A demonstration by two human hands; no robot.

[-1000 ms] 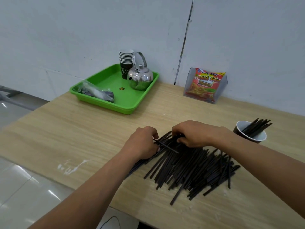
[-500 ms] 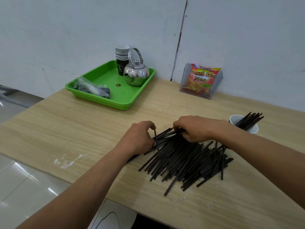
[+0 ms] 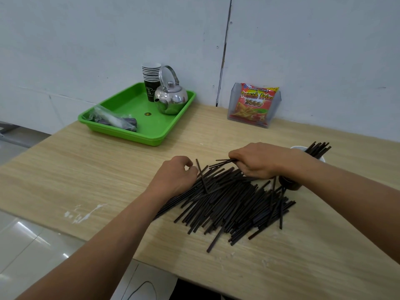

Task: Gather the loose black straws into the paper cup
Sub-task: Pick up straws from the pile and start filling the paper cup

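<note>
A big heap of loose black straws (image 3: 233, 204) lies on the wooden table (image 3: 91, 174) in front of me. My left hand (image 3: 175, 176) rests on the heap's left end, fingers curled around one straw that tilts up. My right hand (image 3: 255, 161) grips a small bunch of straws at the heap's far edge, their ends sticking out to the left. The paper cup (image 3: 303, 149) stands behind my right wrist, mostly hidden by my forearm, with several straws (image 3: 319, 148) leaning out of it.
A green tray (image 3: 138, 131) at the back left holds a stack of paper cups (image 3: 151, 79), a steel kettle (image 3: 171, 98) and a plastic bag (image 3: 112, 120). A snack packet in a clear holder (image 3: 254, 105) stands against the wall. The table's front edge runs near my forearms.
My right hand has lifted a little with a bunch of straws closed in it. My left hand has tipped one straw more upright. The view has shifted slightly.
</note>
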